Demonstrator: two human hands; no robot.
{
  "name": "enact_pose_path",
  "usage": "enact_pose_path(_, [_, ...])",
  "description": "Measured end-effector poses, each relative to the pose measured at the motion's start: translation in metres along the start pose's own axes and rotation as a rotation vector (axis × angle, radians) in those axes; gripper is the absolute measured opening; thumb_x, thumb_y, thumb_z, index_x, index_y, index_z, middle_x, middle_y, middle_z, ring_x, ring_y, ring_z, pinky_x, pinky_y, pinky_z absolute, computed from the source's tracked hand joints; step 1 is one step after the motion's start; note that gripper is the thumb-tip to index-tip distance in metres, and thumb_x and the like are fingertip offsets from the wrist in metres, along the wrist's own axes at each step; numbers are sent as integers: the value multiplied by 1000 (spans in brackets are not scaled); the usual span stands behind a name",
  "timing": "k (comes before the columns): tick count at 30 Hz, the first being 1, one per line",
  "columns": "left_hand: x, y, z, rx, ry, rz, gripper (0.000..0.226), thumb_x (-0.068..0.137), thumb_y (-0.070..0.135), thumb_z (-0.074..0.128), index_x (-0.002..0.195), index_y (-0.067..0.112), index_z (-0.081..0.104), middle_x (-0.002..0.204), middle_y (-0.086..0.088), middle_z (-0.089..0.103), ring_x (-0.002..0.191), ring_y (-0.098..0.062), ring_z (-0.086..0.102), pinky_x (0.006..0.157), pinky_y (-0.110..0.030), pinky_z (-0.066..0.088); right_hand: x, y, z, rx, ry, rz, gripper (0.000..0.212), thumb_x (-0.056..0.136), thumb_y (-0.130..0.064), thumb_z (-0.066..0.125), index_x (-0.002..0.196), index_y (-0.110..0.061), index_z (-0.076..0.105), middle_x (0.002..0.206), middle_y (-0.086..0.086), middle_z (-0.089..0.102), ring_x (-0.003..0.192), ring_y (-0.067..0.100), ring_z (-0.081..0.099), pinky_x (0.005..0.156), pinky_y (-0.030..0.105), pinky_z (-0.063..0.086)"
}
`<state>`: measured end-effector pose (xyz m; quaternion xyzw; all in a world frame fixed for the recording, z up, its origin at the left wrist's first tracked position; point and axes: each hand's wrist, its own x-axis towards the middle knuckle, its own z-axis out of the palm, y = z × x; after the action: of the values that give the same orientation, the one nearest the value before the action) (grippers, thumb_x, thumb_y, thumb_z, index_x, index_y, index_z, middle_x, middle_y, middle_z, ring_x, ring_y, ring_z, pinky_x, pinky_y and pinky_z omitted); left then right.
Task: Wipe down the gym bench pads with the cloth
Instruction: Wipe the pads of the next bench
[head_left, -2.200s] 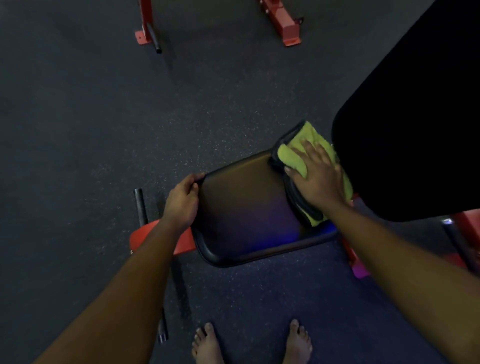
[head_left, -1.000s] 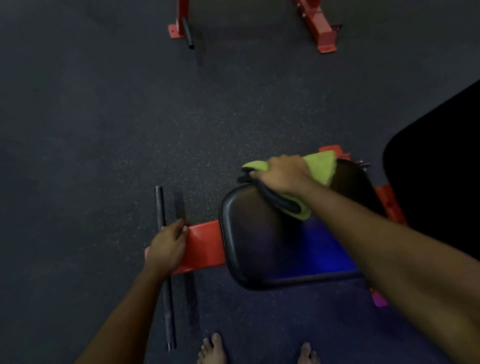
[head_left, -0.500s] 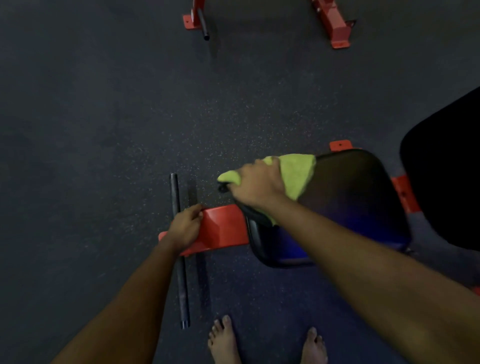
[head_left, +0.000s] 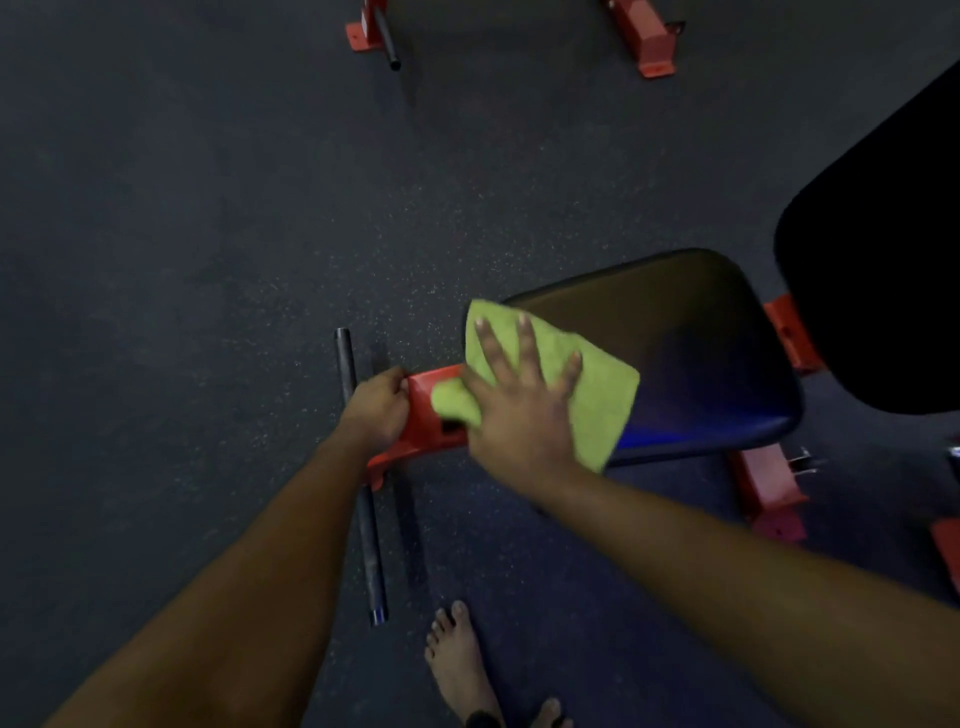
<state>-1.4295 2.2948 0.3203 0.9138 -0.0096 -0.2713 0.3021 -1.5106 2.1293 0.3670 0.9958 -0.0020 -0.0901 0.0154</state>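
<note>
My right grip (head_left: 519, 402) lies flat, pressing the yellow-green cloth (head_left: 597, 400) on the left edge of the black padded bench surface (head_left: 701, 353). My left grip (head_left: 376, 410) clasps the red metal frame (head_left: 423, 395). Nothing pinches the cloth, so I think it may slide off this edge.

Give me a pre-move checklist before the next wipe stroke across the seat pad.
1. Yellow-green microfibre cloth under right hand: ok, fingers spread flat on it.
2. Cloth on black padded seat: ok, covers its left end; one corner overhangs the red steel frame.
3. Left hand bracing: ok, grips the frame's end.
4. Stroke path over the seat: ok, nothing lies on it.
5. Large black back pad wiped: cannot tell.
6. Bare foot apart from black floor bar: ok.
</note>
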Motion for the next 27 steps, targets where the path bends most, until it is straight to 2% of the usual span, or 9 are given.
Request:
enact_pose_path(4, [-1,-3,9,62,18,3,30,105,21,36,116,4,58,120,-25,61,104,-36,57,84,-35,39,7,-14,5,87,42,130,46,86,-37,56,132,-36,58,171,-1,1,155,37,-6,109,78,8])
enact_pose_path(9, [-13,2,6,193,-43,27,41,106,32,33,135,6,48,139,-22,50,127,-38,48,102,-41,37,-80,-18,42,217,174,273,79,78,-21,71,147,-47,40,170,-6,-5,156,29,-6,113,74,7])
enact_pose_path(12, [-22,1,7,188,-7,74,43,105,32,32,137,7,47,141,-19,50,128,-36,48,107,-43,37,-95,-36,54,451,233,507,97,75,-30,77,154,-53,25,170,-5,-13,156,27,-14,108,81,9])
enact_pose_path(15, [-30,17,8,124,41,184,46,106,36,31,141,12,47,142,-14,52,129,-32,50,109,-44,37,-75,-32,52,684,374,711,85,80,-47,67,155,-47,29,170,2,-10,156,29,-13,112,78,8])
enact_pose_path(17, [-34,38,14,28,18,221,48,106,40,30,147,17,41,148,-8,47,136,-24,43,110,-37,34,-65,1,54,781,476,832,73,84,-53,57,153,-43,38,170,6,-6,155,32,-12,118,69,7])
enact_pose_path(20, [-32,70,20,-77,2,281,49,106,39,30,150,17,34,151,-5,43,139,-20,38,105,-25,27,-68,78,64,775,583,919,63,88,-47,59,149,-36,48,170,10,0,154,38,-11,124,43,-9])
enact_pose_path(21, [-28,81,21,-97,6,301,51,106,38,30,152,15,31,154,-4,39,141,-20,35,107,-25,25,-71,107,67,750,590,967,62,89,-47,59,148,-34,49,170,12,1,154,39,-9,124,41,-10])
enact_pose_path(25, [-8,109,28,-38,14,319,58,105,43,28,155,13,24,158,-7,27,145,-22,27,114,-29,19,-69,174,63,911,635,1237,65,90,-52,55,151,-29,46,169,14,3,154,44,2,124,54,10])
enact_pose_path(27, [-2,114,32,7,53,309,56,105,45,27,150,12,35,150,-12,35,138,-29,37,113,-37,28,-70,165,61,783,559,1188,63,93,-54,55,151,-31,45,170,10,5,154,43,3,121,58,14])
